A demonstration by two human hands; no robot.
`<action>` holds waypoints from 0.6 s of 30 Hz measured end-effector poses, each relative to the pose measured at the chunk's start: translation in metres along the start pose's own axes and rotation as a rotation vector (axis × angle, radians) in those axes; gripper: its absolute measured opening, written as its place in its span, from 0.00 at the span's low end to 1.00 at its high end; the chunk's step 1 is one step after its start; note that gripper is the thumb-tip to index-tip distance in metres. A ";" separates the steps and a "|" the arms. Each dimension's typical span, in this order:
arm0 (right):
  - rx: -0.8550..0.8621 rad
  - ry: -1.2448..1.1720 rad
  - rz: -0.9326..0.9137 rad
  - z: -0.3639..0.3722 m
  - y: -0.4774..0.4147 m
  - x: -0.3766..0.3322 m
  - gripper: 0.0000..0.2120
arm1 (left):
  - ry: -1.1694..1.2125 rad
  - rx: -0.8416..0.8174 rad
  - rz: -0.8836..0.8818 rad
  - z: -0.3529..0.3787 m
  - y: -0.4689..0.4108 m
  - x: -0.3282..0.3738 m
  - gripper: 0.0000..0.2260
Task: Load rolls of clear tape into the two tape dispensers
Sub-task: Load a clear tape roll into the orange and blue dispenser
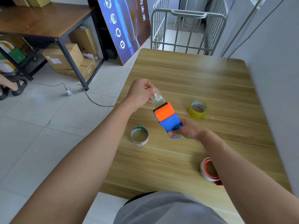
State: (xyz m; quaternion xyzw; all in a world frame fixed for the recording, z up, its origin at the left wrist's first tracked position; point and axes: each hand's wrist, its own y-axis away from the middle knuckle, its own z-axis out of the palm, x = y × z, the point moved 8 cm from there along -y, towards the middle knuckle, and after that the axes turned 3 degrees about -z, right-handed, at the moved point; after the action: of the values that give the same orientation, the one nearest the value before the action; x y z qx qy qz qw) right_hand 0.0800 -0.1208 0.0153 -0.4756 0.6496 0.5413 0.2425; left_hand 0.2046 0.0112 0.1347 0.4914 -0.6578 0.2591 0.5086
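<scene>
Above the middle of the wooden table [202, 78] I hold a blue and orange tape dispenser [167, 117]. My right hand [186, 130] grips its blue rear end. My left hand [142, 92] pinches the free end of clear tape [156, 98] that stretches out of the dispenser's orange front. A yellowish tape roll [197, 109] lies flat to the right of the dispenser. A roll with a white and green core [139, 135] lies near the table's left edge. A white and red roll [208, 169] sits at the front right, partly hidden by my right forearm.
A grey wall panel [275, 78] borders the table's right side. A metal cage trolley [187, 29] stands beyond the far edge. To the left are tiled floor, a cable, a dark desk [45, 21] with cardboard boxes under it, and a leaning blue poster [123, 26].
</scene>
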 end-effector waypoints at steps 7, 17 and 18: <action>-0.023 -0.002 0.043 -0.008 0.002 -0.003 0.13 | 0.058 0.109 -0.029 -0.007 -0.001 -0.013 0.08; -0.036 0.140 0.015 -0.009 -0.001 -0.013 0.15 | 0.115 0.118 0.002 -0.005 0.002 -0.003 0.08; -0.037 0.159 0.017 -0.007 -0.001 -0.014 0.17 | 0.111 0.096 -0.020 -0.001 0.001 -0.003 0.08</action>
State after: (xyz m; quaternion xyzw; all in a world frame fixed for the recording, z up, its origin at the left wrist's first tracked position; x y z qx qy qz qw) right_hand 0.0883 -0.1227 0.0281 -0.5159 0.6605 0.5160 0.1767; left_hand 0.2040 0.0140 0.1329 0.5067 -0.6105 0.3121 0.5226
